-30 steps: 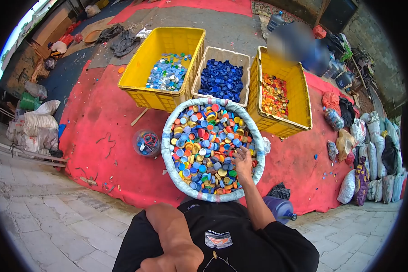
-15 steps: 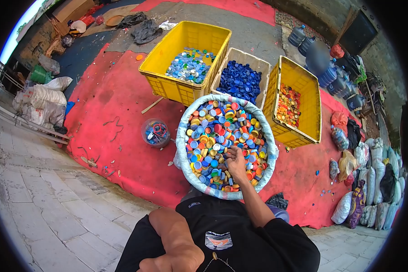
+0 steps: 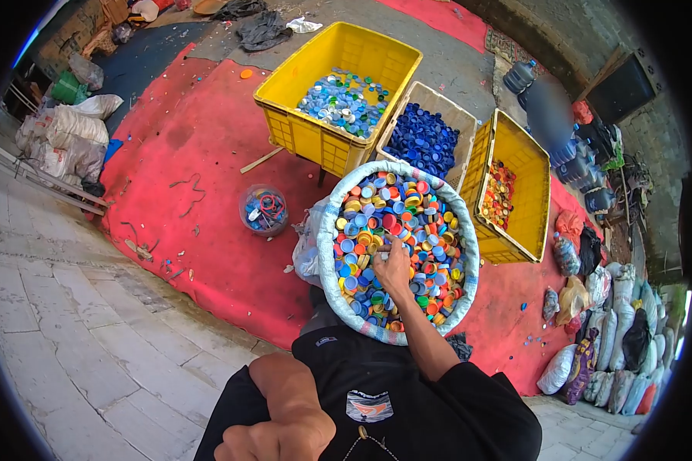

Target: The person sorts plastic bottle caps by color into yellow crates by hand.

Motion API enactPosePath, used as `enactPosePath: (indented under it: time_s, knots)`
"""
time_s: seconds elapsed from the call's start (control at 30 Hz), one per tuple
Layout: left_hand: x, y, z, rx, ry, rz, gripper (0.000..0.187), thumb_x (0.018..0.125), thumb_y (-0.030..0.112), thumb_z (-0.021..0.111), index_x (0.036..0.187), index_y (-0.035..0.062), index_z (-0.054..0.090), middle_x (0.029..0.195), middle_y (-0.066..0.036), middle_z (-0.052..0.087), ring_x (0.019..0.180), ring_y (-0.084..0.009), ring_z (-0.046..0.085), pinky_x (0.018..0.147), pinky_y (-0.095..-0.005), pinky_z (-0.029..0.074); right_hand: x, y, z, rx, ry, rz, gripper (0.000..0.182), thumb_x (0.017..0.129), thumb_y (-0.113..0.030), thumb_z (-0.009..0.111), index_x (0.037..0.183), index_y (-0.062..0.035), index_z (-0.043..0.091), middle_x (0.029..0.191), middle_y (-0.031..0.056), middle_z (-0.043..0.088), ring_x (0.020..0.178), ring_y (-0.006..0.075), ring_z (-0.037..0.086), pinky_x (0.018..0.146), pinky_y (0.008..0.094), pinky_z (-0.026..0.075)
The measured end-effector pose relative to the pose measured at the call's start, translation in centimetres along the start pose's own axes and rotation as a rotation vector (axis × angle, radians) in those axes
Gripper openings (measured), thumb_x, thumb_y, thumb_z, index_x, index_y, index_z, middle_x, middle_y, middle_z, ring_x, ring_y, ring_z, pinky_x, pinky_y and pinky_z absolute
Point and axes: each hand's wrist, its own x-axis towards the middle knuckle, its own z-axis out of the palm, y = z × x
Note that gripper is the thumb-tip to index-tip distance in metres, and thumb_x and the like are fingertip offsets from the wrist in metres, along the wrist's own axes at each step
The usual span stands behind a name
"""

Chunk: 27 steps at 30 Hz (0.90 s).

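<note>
A round basket with a pale cloth rim [image 3: 332, 286] is heaped with mixed-colour bottle caps [image 3: 361, 223]. Over the middle of the heap is my right hand [image 3: 392, 265], its fingers bent together on the caps; what they hold is too small to make out. My left hand [image 3: 277, 439] is curled closed near my lap at the bottom, and its fingertips are hidden. Behind the basket stand a yellow crate [image 3: 296, 127] of light blue, white and green caps, a whitish crate [image 3: 457, 123] of dark blue caps, and a yellow crate [image 3: 530, 184] of red and orange caps.
A clear tub [image 3: 263, 209] of small items stands on the red mat [image 3: 184, 253] left of the basket. Filled sacks [image 3: 611, 330] and water jugs [image 3: 519, 75] line the right side. More sacks [image 3: 73, 142] lie at far left, beside the paving [image 3: 77, 323].
The view has shifted, so the basket and crates appear farther right. My right hand has moved slightly left over the caps. My left hand stays closed at the bottom.
</note>
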Motion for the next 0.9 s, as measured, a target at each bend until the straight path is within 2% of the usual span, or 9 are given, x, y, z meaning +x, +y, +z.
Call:
enactPosePath:
  time_s: [0.17,0.27,0.37,0.47,0.53,0.6,0.67,0.77,0.9]
  knots:
    - [-0.6,1.4,-4.3,0.152,0.039,-0.106,0.039,0.087,0.018,0.068,0.053,0.0112,0.048,0.048,0.001,0.042,0.045,-0.011,0.05,0.078,-0.0328,0.057,0.6,-0.9,1.1,-0.181,0.016,0.036,0.052,0.078,-0.023,0.071,0.123,-0.0048,0.053,0.085,0.0015,0.071,0.095,0.0282,0.055,0.082,0.044,0.036]
    - [-1.8,1.7,-7.0,0.257,0.118,-0.207,0.047,0.086,0.034,0.069,0.053,0.0082,0.048,0.047,0.0,0.043,0.043,-0.0132,0.049,0.08,-0.0337,0.057,0.8,-1.1,1.7,-0.229,0.029,0.07,0.05,0.079,-0.022,0.069,0.123,-0.0036,0.052,0.085,0.0037,0.071,0.096,0.0299,0.055,0.081,0.0479,0.033]
    - [-4.4,1.6,-9.4,0.328,0.208,-0.266,0.033,0.087,0.015,0.063,0.059,0.0076,0.047,0.055,-0.002,0.047,0.047,-0.0152,0.046,0.065,-0.0416,0.051,0.9,-1.1,2.1,-0.215,0.032,0.077,0.05,0.08,-0.024,0.068,0.123,-0.0037,0.052,0.084,0.0034,0.071,0.098,0.028,0.054,0.084,0.0472,0.03]
    - [-5.8,0.8,-11.5,0.48,0.302,-0.491,0.03,0.085,0.011,0.061,0.059,0.0057,0.047,0.054,-0.002,0.045,0.048,-0.014,0.045,0.061,-0.0396,0.049,1.0,-1.4,1.8,-0.097,0.037,0.161,0.048,0.081,-0.022,0.068,0.123,-0.0043,0.052,0.083,0.0026,0.07,0.098,0.0273,0.055,0.084,0.0443,0.028]
    - [-7.2,0.3,-13.7,0.594,0.296,-0.684,0.03,0.086,0.013,0.061,0.061,0.0075,0.047,0.055,-0.003,0.048,0.05,-0.0143,0.041,0.064,-0.0376,0.045,0.9,-0.7,1.1,0.101,0.116,0.182,0.048,0.082,-0.015,0.068,0.124,-0.0001,0.049,0.082,0.0068,0.068,0.092,0.0261,0.059,0.085,0.0448,0.038]
    - [-10.5,-0.9,-17.1,0.661,0.235,-0.796,0.02,0.079,0.003,0.064,0.065,0.0032,0.05,0.058,-0.002,0.05,0.048,-0.0142,0.044,0.061,-0.0379,0.048,0.6,-0.3,-0.2,0.342,0.178,0.247,0.048,0.083,-0.011,0.067,0.124,0.0029,0.047,0.083,0.0095,0.068,0.09,0.0252,0.061,0.086,0.0435,0.044]
    - [-12.1,-2.0,-18.3,0.877,0.162,-1.151,0.013,0.077,0.004,0.069,0.081,0.0013,0.057,0.064,-0.005,0.055,0.053,-0.018,0.048,0.062,-0.0357,0.047,0.3,-1.2,-3.0,0.637,0.182,0.407,0.054,0.082,-0.003,0.066,0.127,0.0076,0.038,0.08,0.0087,0.064,0.085,0.0196,0.065,0.085,0.0346,0.051]
    - [-16.7,-3.9,-21.0,1.089,-0.266,-1.307,0.034,0.074,0.009,0.075,0.102,0.0007,0.058,0.079,-0.008,0.062,0.07,-0.0236,0.055,0.069,-0.0356,0.046,-1.1,-0.9,-5.3,1.168,0.338,0.492,0.043,0.082,0.0,0.055,0.122,0.0039,0.04,0.083,0.0077,0.061,0.074,0.0186,0.062,0.079,0.0354,0.053]
    - [-21.8,-4.7,-22.6,1.279,-0.751,-1.427,0.057,0.069,0.015,0.078,0.119,0.0,0.053,0.1,-0.012,0.063,0.093,-0.03,0.053,0.084,-0.0418,0.04,-4.0,1.2,-6.0,1.529,0.356,0.562,0.027,0.083,-0.017,0.054,0.109,-0.0079,0.05,0.081,0.0044,0.056,0.067,0.0188,0.057,0.064,0.0305,0.047]
